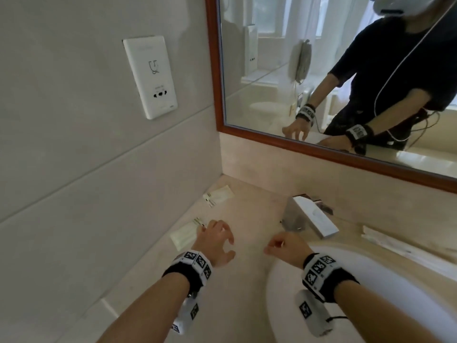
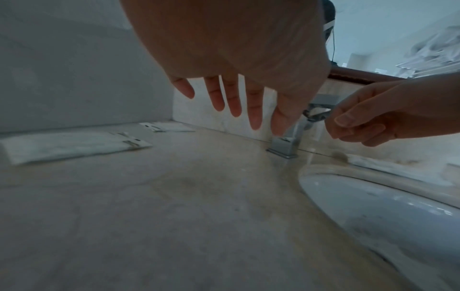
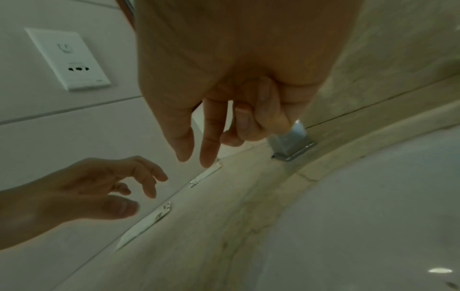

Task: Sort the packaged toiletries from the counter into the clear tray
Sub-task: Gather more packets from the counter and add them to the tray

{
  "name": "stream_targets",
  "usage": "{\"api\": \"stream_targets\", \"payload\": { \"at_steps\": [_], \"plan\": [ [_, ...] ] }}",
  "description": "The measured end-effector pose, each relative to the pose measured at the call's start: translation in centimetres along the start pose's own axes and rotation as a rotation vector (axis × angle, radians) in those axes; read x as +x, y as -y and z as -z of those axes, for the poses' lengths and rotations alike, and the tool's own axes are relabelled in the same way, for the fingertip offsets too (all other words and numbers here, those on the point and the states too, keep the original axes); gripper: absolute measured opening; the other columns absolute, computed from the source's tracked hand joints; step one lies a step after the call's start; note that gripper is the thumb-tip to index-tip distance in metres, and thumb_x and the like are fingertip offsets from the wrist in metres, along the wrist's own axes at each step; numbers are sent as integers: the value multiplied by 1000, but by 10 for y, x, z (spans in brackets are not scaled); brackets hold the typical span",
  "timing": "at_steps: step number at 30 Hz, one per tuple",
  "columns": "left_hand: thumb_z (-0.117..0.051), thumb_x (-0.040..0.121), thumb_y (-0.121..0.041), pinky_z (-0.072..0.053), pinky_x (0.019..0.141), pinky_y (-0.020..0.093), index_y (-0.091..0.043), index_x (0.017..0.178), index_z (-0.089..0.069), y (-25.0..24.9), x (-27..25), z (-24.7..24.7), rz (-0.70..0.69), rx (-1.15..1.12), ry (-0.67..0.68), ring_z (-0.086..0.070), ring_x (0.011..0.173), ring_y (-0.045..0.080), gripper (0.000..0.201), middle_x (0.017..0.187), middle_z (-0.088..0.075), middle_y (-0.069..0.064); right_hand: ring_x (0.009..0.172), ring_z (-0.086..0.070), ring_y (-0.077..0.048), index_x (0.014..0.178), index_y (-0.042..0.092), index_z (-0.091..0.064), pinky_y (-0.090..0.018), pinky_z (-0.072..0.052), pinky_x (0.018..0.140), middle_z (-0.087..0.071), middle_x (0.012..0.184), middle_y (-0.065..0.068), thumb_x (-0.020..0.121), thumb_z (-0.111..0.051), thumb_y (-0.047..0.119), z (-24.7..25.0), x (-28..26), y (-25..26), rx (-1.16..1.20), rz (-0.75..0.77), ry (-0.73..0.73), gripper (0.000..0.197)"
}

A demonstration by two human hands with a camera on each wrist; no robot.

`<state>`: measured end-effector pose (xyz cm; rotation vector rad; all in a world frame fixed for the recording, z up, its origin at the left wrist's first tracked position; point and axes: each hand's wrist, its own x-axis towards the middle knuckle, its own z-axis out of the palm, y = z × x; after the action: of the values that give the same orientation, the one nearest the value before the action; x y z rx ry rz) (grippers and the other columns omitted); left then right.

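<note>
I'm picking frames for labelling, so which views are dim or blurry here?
Head view: bright, sharp, edges bowed. Left wrist view: dark and bluish, left hand looming and soft, near packet smeared. Right wrist view: dim, greenish, right hand out of focus.

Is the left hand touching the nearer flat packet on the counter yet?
Apart. The left wrist view shows the left hand raised, fingers spread in the air, with the nearer packet lying flat below and off to its side.

Your head camera looks steeply down onto the counter (image 1: pixel 249 219) corner, while both wrist cameras skim low and close along your fingers toward the faucet (image 2: pixel 286 143), which all three views share.
</note>
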<state>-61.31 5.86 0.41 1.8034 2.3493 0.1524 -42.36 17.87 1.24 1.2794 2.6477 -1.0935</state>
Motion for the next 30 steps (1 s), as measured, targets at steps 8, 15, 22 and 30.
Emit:
{"api": "stream_targets", "payload": {
  "at_steps": [8, 15, 22, 30],
  "plan": [
    [-55, 87, -30, -29, 103, 38, -26, 121, -53, 70, 26, -3, 255, -47, 9, -36, 129, 19, 35, 135, -45, -5, 82, -53, -16, 78, 25, -59, -23, -39, 73, -54, 85, 3, 84, -67, 36, -22, 72, 52, -41, 45, 38, 15],
    [-50, 91, -37, -39, 102, 44, -17, 126, -47, 91, 48, -10, 420, -11, 109, -40, 127, 28, 41, 134, -47, 7, 118, -53, -23, 121, 13, -62, -29, -42, 100, -58, 127, -5, 92, -54, 21, -37, 138, 87, -181, 43, -19, 31],
    [-56, 87, -28, -40, 99, 39, -16, 132, -45, 108, 51, -16, 371, -56, 177, -40, 126, 29, 48, 136, -44, 10, 136, -35, -24, 142, 18, -40, -36, -35, 110, -38, 147, -5, 97, -47, 25, -42, 182, 117, -469, 115, 110, 46],
    [-68, 80, -15, -43, 104, 38, -19, 130, -53, 126, 63, -13, 395, -268, 221, -46, 125, 29, 52, 135, -47, 11, 133, -33, -26, 133, 30, -51, -50, -28, 109, -39, 142, -2, 98, -41, 27, -52, 214, 129, -736, 90, 280, 37]
  ]
}}
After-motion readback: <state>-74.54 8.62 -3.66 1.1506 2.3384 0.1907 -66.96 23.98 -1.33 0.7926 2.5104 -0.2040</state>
